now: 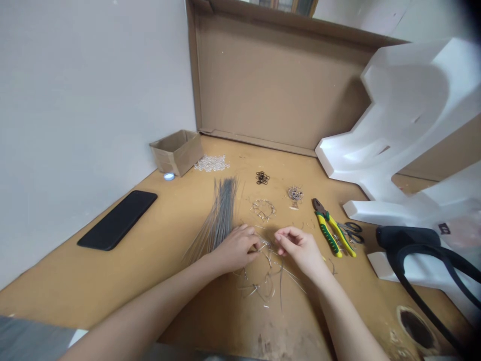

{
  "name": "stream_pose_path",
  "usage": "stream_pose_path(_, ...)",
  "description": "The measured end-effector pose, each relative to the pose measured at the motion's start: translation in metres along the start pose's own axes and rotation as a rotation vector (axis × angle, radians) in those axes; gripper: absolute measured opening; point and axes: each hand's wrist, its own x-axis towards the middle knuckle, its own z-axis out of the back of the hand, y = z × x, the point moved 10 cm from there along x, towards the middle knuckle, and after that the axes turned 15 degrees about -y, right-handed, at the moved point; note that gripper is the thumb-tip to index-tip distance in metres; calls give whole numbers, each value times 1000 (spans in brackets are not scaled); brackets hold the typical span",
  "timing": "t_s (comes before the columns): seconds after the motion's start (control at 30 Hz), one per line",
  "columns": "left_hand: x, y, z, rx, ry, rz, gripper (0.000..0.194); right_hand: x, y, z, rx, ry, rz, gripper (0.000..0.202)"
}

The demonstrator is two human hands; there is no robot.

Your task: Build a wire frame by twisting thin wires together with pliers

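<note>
My left hand [238, 245] is closed, fingers curled and pinched on a thin wire at the right end of the grey wire bundle [223, 210]. Facing it, my right hand [297, 246] pinches with thumb and forefinger, also on thin wire. Between and below the hands lie bent wire pieces [268, 281], partly tangled; which ends are held is too fine to see clearly. Just beyond the hands rests a wire ring [263, 209] with twisted joints.
Pliers [332, 228] and scissors [353, 232] lie to the right, near white foam [406, 110]. Black rings [262, 177], a wire coil [295, 193], clear beads [212, 163] and a small cardboard box [178, 153] stand farther back. A black phone [118, 219] lies left. The table has a hole [417, 327].
</note>
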Motion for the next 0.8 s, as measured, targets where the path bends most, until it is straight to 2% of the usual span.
stream_pose_path(0.1,0,2,-1,-7,7,1,13,0,0,0,3,1,3,25)
stream_pose_path(0.23,-2,6,0,1,35,17,31,1,0,1,-2,-5,9,23)
stream_pose_path(0.37,-4,8,2,57,47,36,36,0,1,2,-34,-22,21,23)
stream_pose_path(0.6,-4,7,3,59,51,77,12,1,-3,1,-36,-23,27,23)
stream_pose_path(0.8,-2,2,0,7,48,23,7,3,-5,2,-55,-32,31,23)
